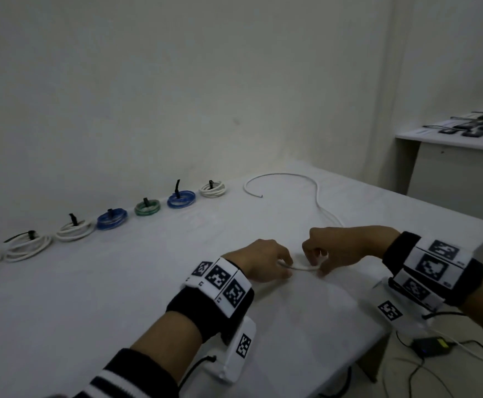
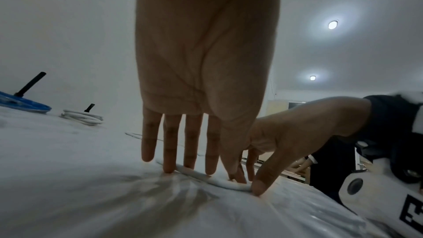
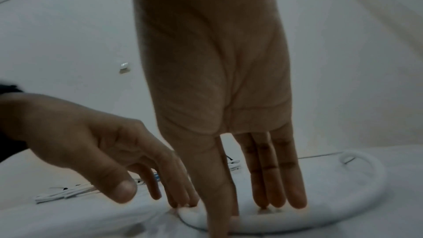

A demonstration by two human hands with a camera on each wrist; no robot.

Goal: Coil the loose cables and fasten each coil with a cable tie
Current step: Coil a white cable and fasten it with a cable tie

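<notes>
Both wrists angle down over the white-covered table, the left hand with straight, slightly spread fingers pressing the loose white cable flat, the right hand pinching it just beside; tied coils line the wall.
</notes>
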